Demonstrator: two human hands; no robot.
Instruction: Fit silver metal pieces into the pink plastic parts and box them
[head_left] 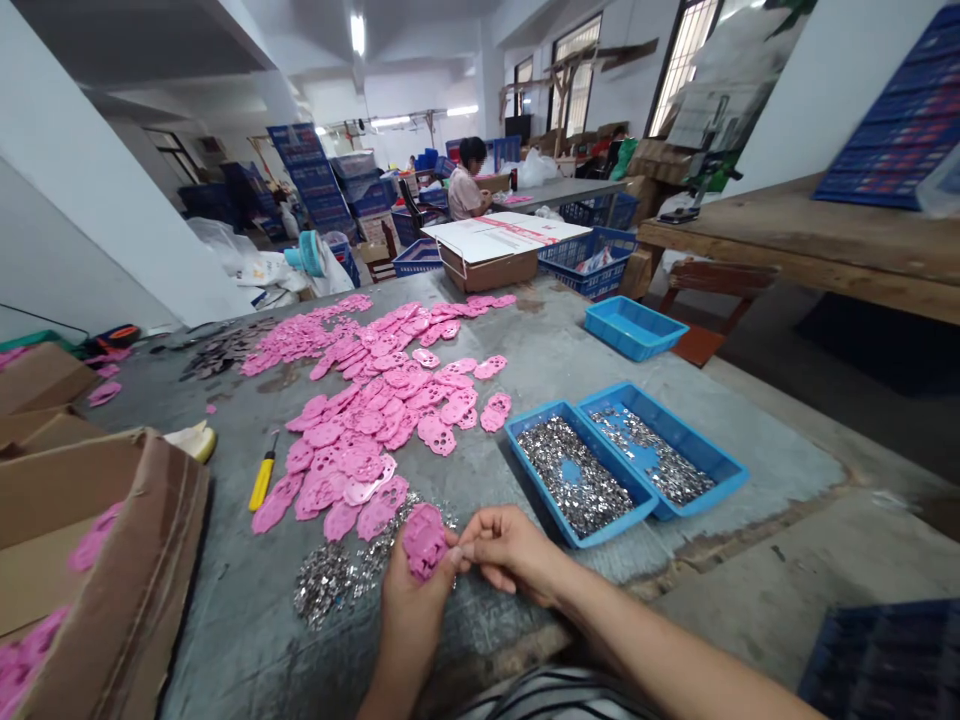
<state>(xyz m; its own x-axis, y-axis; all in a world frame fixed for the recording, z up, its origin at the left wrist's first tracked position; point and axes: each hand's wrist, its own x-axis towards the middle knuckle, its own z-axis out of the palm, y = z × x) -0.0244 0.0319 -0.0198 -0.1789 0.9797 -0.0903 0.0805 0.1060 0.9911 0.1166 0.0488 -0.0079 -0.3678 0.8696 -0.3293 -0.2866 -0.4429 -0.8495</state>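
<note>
No readable text, labels or numbers anywhere.

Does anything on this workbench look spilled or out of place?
Possibly the small metal pieces heaped loose on the tabletop near the left hand, since similar ones sit in two blue trays; they may be there deliberately.

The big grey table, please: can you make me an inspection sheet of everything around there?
Surface: grey table, scuffed and stained.
Job's things: heaped pink pieces; silvery bits loose and in two blue trays.
Clutter: yellow-handled tool; cardboard box holding more pink pieces.
Hands: left hand holds a pink piece; right hand pinches beside it, contents unclear.
Cables: thin dark line at left; can't tell if cable.
Surroundings: seated person, blue crates.
</note>
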